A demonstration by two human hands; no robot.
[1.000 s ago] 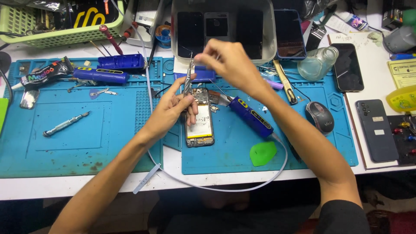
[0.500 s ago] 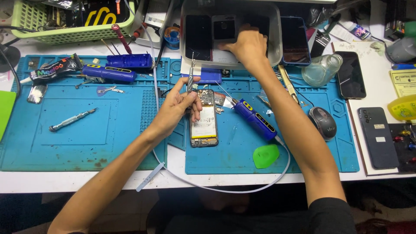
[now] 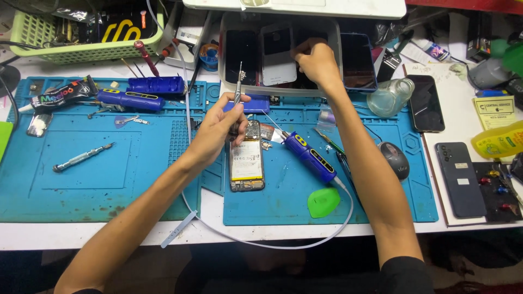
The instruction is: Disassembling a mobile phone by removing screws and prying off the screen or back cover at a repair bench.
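Note:
An opened phone (image 3: 247, 162) with its back off lies on the blue work mat (image 3: 283, 196) in the middle. My left hand (image 3: 220, 124) rests at the phone's top end and is shut on metal tweezers (image 3: 238, 87) that point up. My right hand (image 3: 315, 62) reaches to the back into a grey tray (image 3: 229, 81) that holds several phone screens; its fingers curl over one of them. I cannot see whether it grips anything. A blue soldering iron (image 3: 309, 156) lies on the mat to the right of the phone.
A second blue mat (image 3: 81, 179) on the left carries a screwdriver (image 3: 81, 157), a blue tool (image 3: 129, 100) and a tube. A green pick (image 3: 323, 202), a mouse (image 3: 394, 160), a glass jar (image 3: 388, 98), two phones (image 3: 459, 177) and a yellow bottle (image 3: 498, 140) lie right. A green basket (image 3: 65, 51) stands back left.
My right hand left the spot above the phone and reached back into the grey tray. My left hand stayed at the phone with the tweezers. The view shifted a little.

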